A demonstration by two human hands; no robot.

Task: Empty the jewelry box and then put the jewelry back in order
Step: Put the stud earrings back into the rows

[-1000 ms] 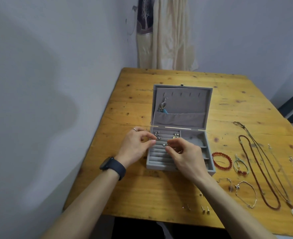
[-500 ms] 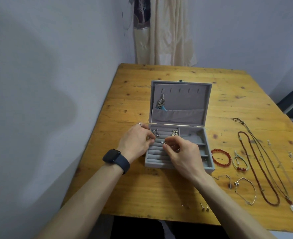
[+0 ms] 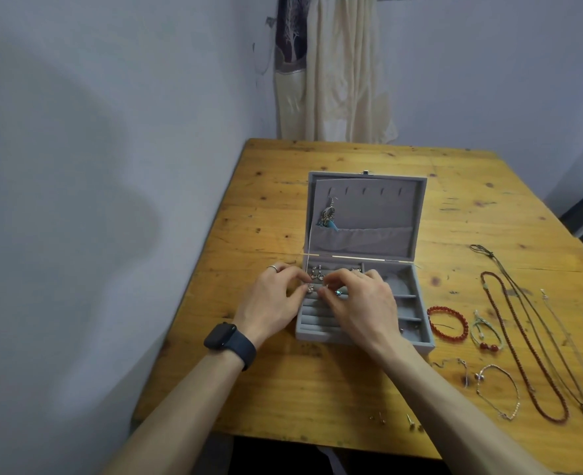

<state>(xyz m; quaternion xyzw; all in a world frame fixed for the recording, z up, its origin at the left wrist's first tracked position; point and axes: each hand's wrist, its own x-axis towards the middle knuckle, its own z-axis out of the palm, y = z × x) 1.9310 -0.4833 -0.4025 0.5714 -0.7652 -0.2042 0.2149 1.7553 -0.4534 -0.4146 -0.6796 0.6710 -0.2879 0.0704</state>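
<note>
While poised over ring rolls of open box (image 3: pixel 365 217), toward tabletop's (image 3: pixel 283 389) left edge: left hand (image 3: pixel 269 303) curled, pinching silver earring (image 3: pixel 310 288); right hand (image 3: pixel 362 306) curled, pinching blue-stoned piece (image 3: pixel 337 293). Laid out toward right edge: red bracelet (image 3: pixel 441 307), necklaces (image 3: pixel 507 337). Near front edge: loose studs (image 3: pixel 411 421).

The grey jewelry box (image 3: pixel 317 335) is standing open, a dangling earring (image 3: pixel 329 216) hanging in its lid. On its rolls small earrings (image 3: pixel 317 274) are sitting, and necklaces (image 3: pixel 509 341) are lying to its right.
</note>
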